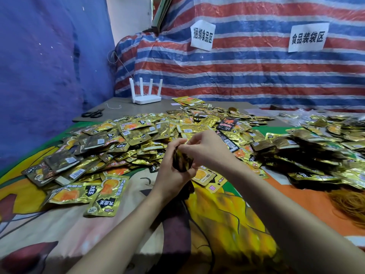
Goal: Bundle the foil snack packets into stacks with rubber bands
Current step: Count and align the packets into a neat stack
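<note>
Standing by the table [122, 107], spread with a bright cartoon-printed cloth [79, 224], I see the person holding a small, dark-edged stack of foil snack packets [182, 161] upright just above the cloth, near the middle of the view. The left hand [171, 175] is clamped round the stack's lower half from the nine o'clock side. The right hand [205, 149] comes in from three o'clock, its fingers curled over the top edge and pinching there. Whether a band is already between those fingers I cannot tell. From ten to one o'clock of the hands sprawls a wide drift of loose gold foil packets [138, 135], and a second heap of gold packets [316, 155] lies at two to three o'clock. A tangle of tan rubber bands [347, 202] sits at four o'clock, well apart from the hands. The packets look light, thin and flat, with glossy, crinkly skins that I judge will slide over one another readily, so a stack is likely to fan out unless it is squeezed across its flat faces. The sealed edges seem stiffer than the soft middles. Squaring the edges and gripping mid-body, thumb on one face and fingers on the other, looks the safest hold while a band is stretched over one end. Pulled too tight, a band could buckle them.
</note>
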The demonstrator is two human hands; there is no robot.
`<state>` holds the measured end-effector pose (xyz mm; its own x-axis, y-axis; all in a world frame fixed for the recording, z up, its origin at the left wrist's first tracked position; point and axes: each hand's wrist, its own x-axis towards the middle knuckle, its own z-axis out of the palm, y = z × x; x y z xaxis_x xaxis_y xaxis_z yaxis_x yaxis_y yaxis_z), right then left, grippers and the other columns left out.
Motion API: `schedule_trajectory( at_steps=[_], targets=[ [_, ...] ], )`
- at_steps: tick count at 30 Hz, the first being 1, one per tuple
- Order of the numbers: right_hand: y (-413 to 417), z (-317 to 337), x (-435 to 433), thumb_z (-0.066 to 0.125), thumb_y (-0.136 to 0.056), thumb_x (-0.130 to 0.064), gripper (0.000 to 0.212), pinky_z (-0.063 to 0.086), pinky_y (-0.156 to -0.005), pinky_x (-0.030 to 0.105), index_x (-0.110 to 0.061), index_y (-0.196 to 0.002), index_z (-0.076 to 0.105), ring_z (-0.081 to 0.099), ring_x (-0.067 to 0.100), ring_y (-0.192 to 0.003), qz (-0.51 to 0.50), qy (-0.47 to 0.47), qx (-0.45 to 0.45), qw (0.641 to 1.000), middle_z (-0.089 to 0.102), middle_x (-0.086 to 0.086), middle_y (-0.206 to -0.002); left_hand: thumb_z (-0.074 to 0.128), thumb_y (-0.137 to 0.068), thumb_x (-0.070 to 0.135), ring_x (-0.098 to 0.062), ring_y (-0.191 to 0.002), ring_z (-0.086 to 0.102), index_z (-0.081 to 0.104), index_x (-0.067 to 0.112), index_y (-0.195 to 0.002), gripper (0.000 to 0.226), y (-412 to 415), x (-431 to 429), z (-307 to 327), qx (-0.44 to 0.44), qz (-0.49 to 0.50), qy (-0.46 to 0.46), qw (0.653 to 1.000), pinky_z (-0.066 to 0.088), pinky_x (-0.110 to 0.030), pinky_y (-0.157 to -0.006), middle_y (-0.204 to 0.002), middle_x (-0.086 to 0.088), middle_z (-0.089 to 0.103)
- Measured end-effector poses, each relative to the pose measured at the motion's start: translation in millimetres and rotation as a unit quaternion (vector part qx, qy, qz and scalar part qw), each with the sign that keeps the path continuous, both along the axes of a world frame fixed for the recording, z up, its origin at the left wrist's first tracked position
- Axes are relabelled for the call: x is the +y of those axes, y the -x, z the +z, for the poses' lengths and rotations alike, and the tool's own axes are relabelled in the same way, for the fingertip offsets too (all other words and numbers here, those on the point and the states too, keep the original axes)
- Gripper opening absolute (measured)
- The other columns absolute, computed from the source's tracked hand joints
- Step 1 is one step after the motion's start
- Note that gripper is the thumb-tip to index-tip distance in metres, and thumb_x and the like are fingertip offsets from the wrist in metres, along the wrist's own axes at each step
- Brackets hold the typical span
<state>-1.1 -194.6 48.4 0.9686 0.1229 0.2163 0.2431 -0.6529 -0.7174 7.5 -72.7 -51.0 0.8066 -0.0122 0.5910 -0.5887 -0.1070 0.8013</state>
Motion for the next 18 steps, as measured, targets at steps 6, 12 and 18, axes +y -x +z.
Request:
schedule_trajectory(
  at_steps=[6, 12, 18],
  targets=[
    [-7, 19, -14, 0.075, -0.081, -0.007, 0.014, 0.064, -0.074, 0.042, 0.002, -0.091, 0.074, 0.071, 0.021, -0.059, 0.047, -0.045, 0.121, 0.991, 0.075, 0.02, -0.087, 0.087, -0.07, 0.009, -0.01, -0.094, 0.069, 0.046, 0.031, -0.13, 0.076, 0, -2, 2, 0.011, -0.028, -0.023, 0.999, 0.055, -0.022, -0.078, -0.106, 0.013, 0.066],
    [-7, 18, -11, 0.071, -0.082, -0.011, 0.02, 0.062, -0.072, 0.036, 0.001, -0.099, 0.071, 0.066, 0.019, -0.064, 0.031, -0.052, 0.154, 0.986, 0.069, 0.012, -0.082, 0.086, -0.072, 0.022, -0.018, -0.11, 0.064, 0.043, 0.03, -0.137, 0.078, 2, -4, 2, 0.009, -0.031, -0.029, 0.999, 0.054, -0.035, -0.092, -0.126, -0.008, 0.058],
    [-3, 4, 7, 0.055, -0.085, -0.021, 0.019, 0.042, -0.06, 0.034, -0.005, -0.084, 0.064, 0.053, 0.024, -0.067, -0.042, -0.006, 0.085, 0.995, 0.056, 0.01, -0.075, 0.086, -0.072, 0.041, -0.009, -0.128, 0.053, 0.041, 0.045, -0.138, 0.08, 5, -9, 0, -0.01, 0.031, -0.04, 0.999, 0.047, -0.029, -0.102, -0.137, 0.012, 0.054]
  ],
)
